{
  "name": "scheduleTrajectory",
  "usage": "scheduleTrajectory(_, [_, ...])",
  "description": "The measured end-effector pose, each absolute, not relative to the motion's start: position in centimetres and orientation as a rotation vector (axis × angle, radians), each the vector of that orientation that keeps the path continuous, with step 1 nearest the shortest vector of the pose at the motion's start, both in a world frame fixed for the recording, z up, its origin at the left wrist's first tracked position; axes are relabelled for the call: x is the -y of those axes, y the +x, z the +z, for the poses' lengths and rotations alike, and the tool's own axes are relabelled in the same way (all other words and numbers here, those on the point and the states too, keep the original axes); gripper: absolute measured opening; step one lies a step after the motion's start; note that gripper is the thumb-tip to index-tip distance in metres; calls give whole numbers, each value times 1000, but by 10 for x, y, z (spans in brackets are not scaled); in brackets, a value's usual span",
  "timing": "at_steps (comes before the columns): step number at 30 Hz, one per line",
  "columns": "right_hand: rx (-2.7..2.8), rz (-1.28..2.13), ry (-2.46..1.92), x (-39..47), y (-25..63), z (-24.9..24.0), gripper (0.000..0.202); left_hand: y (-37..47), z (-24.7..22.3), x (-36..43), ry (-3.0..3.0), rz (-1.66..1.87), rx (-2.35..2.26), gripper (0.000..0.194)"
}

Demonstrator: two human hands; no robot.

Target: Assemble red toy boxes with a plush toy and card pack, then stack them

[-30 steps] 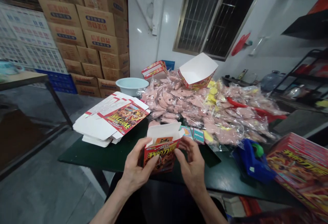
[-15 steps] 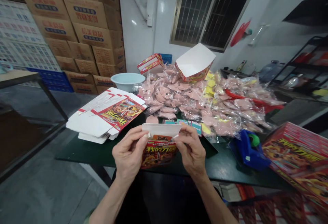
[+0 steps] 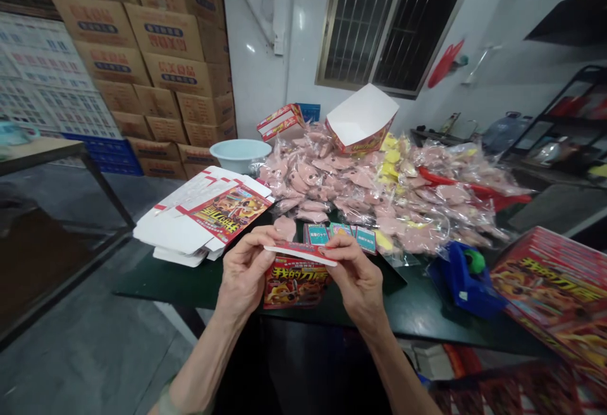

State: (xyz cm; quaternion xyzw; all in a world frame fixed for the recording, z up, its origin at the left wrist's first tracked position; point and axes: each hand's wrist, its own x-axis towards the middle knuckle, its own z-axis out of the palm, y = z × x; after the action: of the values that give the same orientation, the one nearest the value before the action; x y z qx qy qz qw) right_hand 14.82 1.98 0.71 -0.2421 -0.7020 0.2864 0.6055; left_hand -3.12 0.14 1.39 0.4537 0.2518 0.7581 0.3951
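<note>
A small red printed box (image 3: 294, 283) is between both hands at the table's front edge, its top flap folded partly over. My left hand (image 3: 247, 269) pinches the flap and box at the left side; my right hand (image 3: 356, 276) pinches the flap's right end. Behind the box lie teal cards (image 3: 317, 235) and a pink piece (image 3: 284, 228). To the left rests a stack of flat white and red cartons (image 3: 190, 219). Beyond the hands spreads a heap of pink pieces in clear bags (image 3: 346, 181).
A blue tape dispenser (image 3: 469, 282) and packed red boxes (image 3: 554, 288) are on the right of the green table (image 3: 408, 314). At the back are a pale blue basin (image 3: 240, 154) and an open white-lined box (image 3: 363, 114). Brown cartons (image 3: 165, 35) are stacked behind.
The top flap, upright before with its white inside showing, is now folded forward and its red side shows. Both hands stay at its two ends.
</note>
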Motion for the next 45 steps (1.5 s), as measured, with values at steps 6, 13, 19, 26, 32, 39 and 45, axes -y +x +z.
scheduleTrajectory(6, [1657, 609, -658, -9, 152, 12, 11, -36, 16, 8, 1223, 1798, -683, 20])
scheduleTrajectory(13, [1677, 418, -825, 2, 141, 26, 6, -30, 18, 14, 1548, 1839, -1075, 8])
scheduleTrajectory(19, [1731, 292, -857, 12, 132, 33, 14, -34, 21, 14, 1669, 1900, -1096, 7])
scheduleTrajectory(26, [1640, 174, -870, 22, 119, 29, 19, -56, 45, 7, 1748, 1571, -960, 16])
scheduleTrajectory(32, [1602, 56, -824, 23, 107, 14, 26, -46, 14, 1, 1508, 1823, -761, 11])
scheduleTrajectory(39, [1567, -40, -693, 9, 96, -16, 35, -40, 7, 1, 1534, 1977, -735, 11])
scheduleTrajectory(45, [1607, -50, -630, 4, 100, -25, 39, -39, 4, 5, 1662, 1970, -684, 21])
